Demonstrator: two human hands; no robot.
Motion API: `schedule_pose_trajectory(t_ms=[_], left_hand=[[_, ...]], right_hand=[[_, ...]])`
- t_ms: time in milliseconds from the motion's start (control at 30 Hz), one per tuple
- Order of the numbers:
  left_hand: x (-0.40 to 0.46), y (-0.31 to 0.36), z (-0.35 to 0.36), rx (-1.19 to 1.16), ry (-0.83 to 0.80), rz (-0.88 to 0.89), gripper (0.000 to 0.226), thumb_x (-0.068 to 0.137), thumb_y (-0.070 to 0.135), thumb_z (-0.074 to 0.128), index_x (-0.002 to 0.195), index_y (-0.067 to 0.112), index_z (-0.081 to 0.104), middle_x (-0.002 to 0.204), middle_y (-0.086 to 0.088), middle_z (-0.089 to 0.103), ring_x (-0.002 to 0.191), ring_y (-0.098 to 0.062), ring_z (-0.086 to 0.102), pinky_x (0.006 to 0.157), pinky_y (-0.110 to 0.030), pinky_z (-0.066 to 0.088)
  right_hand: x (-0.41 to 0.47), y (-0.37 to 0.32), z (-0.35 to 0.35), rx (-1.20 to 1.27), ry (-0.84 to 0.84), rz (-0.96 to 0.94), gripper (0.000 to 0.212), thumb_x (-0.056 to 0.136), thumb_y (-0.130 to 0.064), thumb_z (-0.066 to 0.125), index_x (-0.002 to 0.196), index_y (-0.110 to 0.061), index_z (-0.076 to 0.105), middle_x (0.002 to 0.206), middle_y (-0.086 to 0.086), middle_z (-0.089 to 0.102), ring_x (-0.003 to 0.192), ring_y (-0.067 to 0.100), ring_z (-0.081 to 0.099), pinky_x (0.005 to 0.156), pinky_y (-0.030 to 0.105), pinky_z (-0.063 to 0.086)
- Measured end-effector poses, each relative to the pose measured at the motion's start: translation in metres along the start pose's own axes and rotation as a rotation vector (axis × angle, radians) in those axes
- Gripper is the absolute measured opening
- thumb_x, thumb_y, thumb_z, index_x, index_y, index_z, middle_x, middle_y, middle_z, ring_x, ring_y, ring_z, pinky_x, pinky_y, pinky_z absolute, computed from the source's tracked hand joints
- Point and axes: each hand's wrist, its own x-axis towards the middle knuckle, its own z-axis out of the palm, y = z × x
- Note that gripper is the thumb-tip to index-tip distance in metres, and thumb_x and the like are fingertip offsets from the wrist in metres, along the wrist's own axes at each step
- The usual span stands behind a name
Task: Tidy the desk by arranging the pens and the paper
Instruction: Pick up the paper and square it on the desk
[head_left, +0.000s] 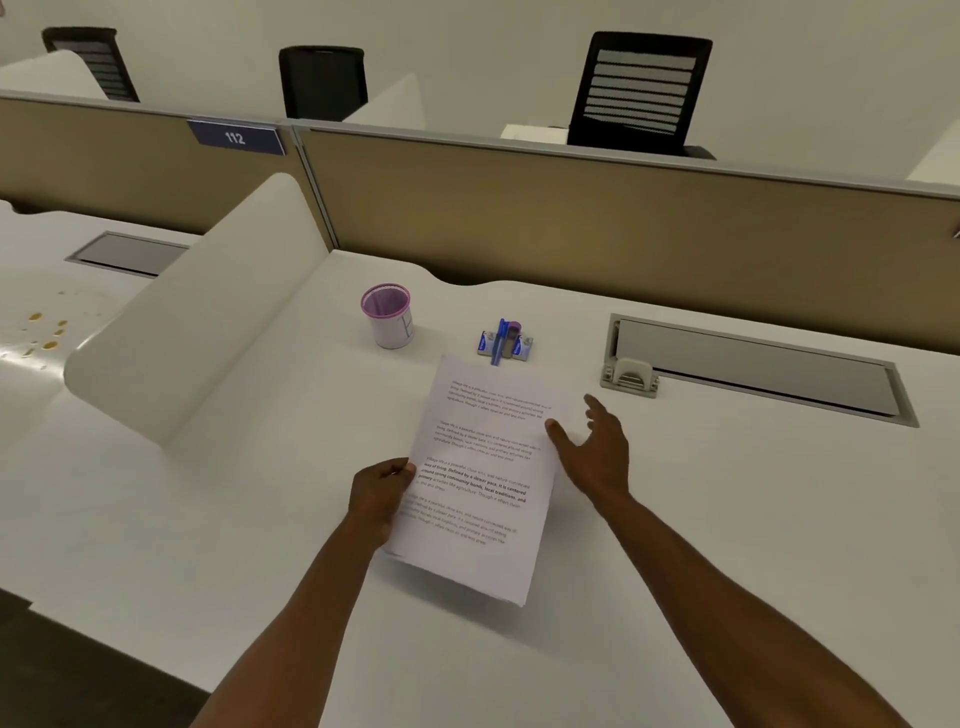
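Currently left hand (382, 493) pinches the paper (480, 478) at its 9 o'clock edge, sheets lifted off the desk (701, 493). Right hand (597, 447) open, fingers spread, at the paper's 3 o'clock edge. Pens (503, 340) just past the paper at 12 o'clock; cup (388, 316) at 11 o'clock.

Both my arms are bare from the frame's bottom edge up to the wrists, no sleeves in view. My left hand (382, 496) and right hand (597, 449) are bare too: no gloves, no rings, no watch or wristband, nothing else on either.
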Motion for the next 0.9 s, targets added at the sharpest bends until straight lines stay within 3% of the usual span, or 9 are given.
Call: schedule_pose_trajectory(t_ms=[100, 167, 300, 367, 433, 500, 600, 733, 900], left_hand=[[-0.004, 0.006, 0.009, 0.064, -0.095, 0.046, 0.014, 0.089, 0.012, 0.067, 0.086, 0.019, 0.078, 0.09, -0.005, 0.077, 0.084, -0.023, 0.073, 0.073, -0.037, 0.059], [-0.007, 0.013, 0.015, 0.135, -0.17, 0.085, 0.02, 0.09, 0.013, 0.066, 0.079, 0.024, 0.08, 0.086, -0.002, 0.078, 0.079, -0.02, 0.074, 0.064, -0.03, 0.057], [-0.011, 0.028, 0.029, 0.273, -0.309, 0.115, 0.016, 0.09, 0.016, 0.066, 0.085, 0.023, 0.079, 0.088, -0.004, 0.077, 0.081, -0.022, 0.075, 0.064, -0.029, 0.057], [-0.011, 0.034, 0.037, 0.327, -0.349, 0.117, 0.014, 0.09, 0.016, 0.066, 0.088, 0.021, 0.079, 0.087, -0.004, 0.077, 0.082, -0.023, 0.075, 0.066, -0.03, 0.057], [-0.009, 0.039, 0.042, 0.364, -0.385, 0.127, 0.013, 0.09, 0.015, 0.065, 0.09, 0.017, 0.078, 0.088, -0.006, 0.077, 0.084, -0.025, 0.074, 0.07, -0.033, 0.058], [-0.006, 0.042, 0.045, 0.392, -0.414, 0.135, 0.013, 0.09, 0.015, 0.066, 0.091, 0.014, 0.078, 0.089, -0.008, 0.077, 0.086, -0.027, 0.074, 0.076, -0.035, 0.059], [-0.002, 0.046, 0.051, 0.489, -0.443, 0.203, 0.011, 0.09, 0.02, 0.067, 0.092, 0.017, 0.078, 0.089, -0.003, 0.077, 0.084, -0.022, 0.074, 0.08, -0.036, 0.059], [0.002, 0.045, 0.059, 0.542, -0.336, 0.29, 0.013, 0.085, 0.032, 0.073, 0.093, 0.023, 0.077, 0.092, 0.005, 0.076, 0.089, -0.013, 0.071, 0.084, -0.032, 0.055], [-0.009, 0.026, 0.058, 0.324, 0.152, 0.347, 0.036, 0.085, 0.038, 0.072, 0.117, 0.023, 0.064, 0.108, 0.002, 0.065, 0.102, -0.017, 0.061, 0.085, -0.027, 0.045]], right_hand=[[0.034, -0.013, -0.021, -0.181, 0.007, -0.152, 0.078, 0.084, -0.053, 0.068, 0.147, -0.016, 0.039, 0.15, 0.008, 0.043, 0.14, 0.027, 0.037, 0.115, 0.042, 0.032], [0.057, -0.023, -0.036, -0.358, -0.165, -0.211, 0.075, 0.083, -0.058, 0.066, 0.143, -0.018, 0.046, 0.146, 0.006, 0.049, 0.135, 0.025, 0.044, 0.112, 0.041, 0.036], [0.085, -0.039, -0.058, -0.567, -0.552, -0.18, 0.063, 0.083, -0.063, 0.064, 0.128, -0.019, 0.062, 0.125, 0.003, 0.066, 0.108, 0.019, 0.062, 0.087, 0.029, 0.047], [0.087, -0.036, -0.063, -0.487, -0.695, -0.092, 0.053, 0.086, -0.055, 0.065, 0.123, -0.018, 0.066, 0.12, 0.003, 0.067, 0.102, 0.017, 0.063, 0.083, 0.027, 0.047], [0.084, -0.024, -0.067, -0.279, -0.809, 0.062, 0.041, 0.088, -0.044, 0.069, 0.12, -0.019, 0.066, 0.117, 0.001, 0.069, 0.102, 0.019, 0.066, 0.091, 0.032, 0.052], [0.078, -0.009, -0.071, -0.07, -0.838, 0.174, 0.035, 0.088, -0.033, 0.072, 0.119, -0.017, 0.066, 0.114, 0.004, 0.072, 0.1, 0.025, 0.071, 0.094, 0.043, 0.056], [0.067, 0.013, -0.075, 0.134, -0.809, 0.244, 0.032, 0.089, -0.025, 0.072, 0.119, -0.016, 0.066, 0.11, 0.008, 0.074, 0.096, 0.031, 0.073, 0.08, 0.044, 0.06], [0.056, 0.038, -0.076, 0.286, -0.74, 0.327, 0.033, 0.091, -0.021, 0.069, 0.123, -0.014, 0.064, 0.111, 0.012, 0.074, 0.099, 0.035, 0.071, 0.08, 0.044, 0.059], [0.048, 0.064, -0.086, 0.377, -0.611, 0.37, 0.032, 0.09, -0.025, 0.068, 0.12, -0.014, 0.063, 0.107, 0.012, 0.075, 0.092, 0.033, 0.073, 0.073, 0.042, 0.06]])
